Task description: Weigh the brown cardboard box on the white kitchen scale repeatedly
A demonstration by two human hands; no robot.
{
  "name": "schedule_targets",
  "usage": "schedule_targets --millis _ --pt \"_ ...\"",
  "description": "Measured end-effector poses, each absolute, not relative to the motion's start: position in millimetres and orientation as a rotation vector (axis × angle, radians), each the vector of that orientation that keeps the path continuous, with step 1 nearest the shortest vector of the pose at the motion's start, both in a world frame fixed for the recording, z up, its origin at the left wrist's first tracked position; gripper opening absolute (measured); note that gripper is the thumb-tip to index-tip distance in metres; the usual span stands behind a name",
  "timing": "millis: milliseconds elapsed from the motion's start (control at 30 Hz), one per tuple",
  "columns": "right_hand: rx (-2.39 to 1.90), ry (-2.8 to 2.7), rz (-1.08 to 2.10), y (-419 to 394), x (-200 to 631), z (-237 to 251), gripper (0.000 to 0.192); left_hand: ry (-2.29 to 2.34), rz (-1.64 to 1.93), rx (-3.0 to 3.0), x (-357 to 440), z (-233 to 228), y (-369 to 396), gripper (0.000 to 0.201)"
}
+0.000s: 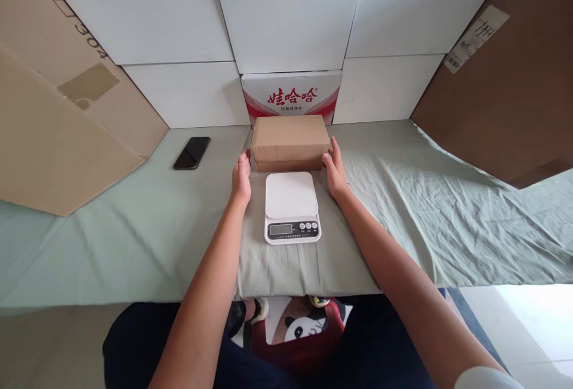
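One plain brown cardboard box (290, 140), closed and rectangular, sits on the tabletop (403, 210), which is draped in a pale green, wrinkled cloth. Two bare hands flank it. The left hand (242, 177) lies flat with its fingers together, fingertips at the box's lower left corner; whether they press the cardboard or only rest just beside it cannot be told. The right hand (335, 169) is laid open against the box's right end, fingers straight and close together, touching the side.

Just in front of the box, between the two forearms, stands one white digital kitchen scale (292, 206) with a bare weighing plate, one small grey display and three round buttons along its front strip. The box is not on the scale; it lies behind it, nearly touching its rear edge.

One black smartphone (192, 153) lies face up well to the left. Behind the brown box stands one white carton with red printing (291, 97), set against a wall of white panels. Two large brown cardboard sheets lean in, one on each side.
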State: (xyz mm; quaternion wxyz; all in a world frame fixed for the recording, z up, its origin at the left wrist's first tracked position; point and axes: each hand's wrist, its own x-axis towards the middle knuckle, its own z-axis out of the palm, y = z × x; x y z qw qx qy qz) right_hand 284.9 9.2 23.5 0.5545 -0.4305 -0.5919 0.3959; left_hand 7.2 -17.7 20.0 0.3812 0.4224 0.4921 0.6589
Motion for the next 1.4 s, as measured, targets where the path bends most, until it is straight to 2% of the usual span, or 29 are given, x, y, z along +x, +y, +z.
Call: schedule_targets --millis 300,733,900,1167,1400 --pt "-0.944 -1.471 0.930 -2 278 38 0.089 1.181 1.639 1.174 18 20 -23 0.094" --pt "-0.910 -1.525 0.885 -1 279 34 0.089 1.196 1.688 1.196 17 22 -27 0.092" --pt "-0.812 -1.562 0.781 -25 283 35 0.089 1.149 1.815 1.283 18 34 -65 0.081" --pt "-0.790 -1.638 0.716 -86 293 27 0.085 1.202 1.882 1.249 22 19 -143 0.088" --pt "-0.868 -1.603 0.758 -117 299 30 0.083 1.241 1.812 1.207 26 15 -170 0.087"
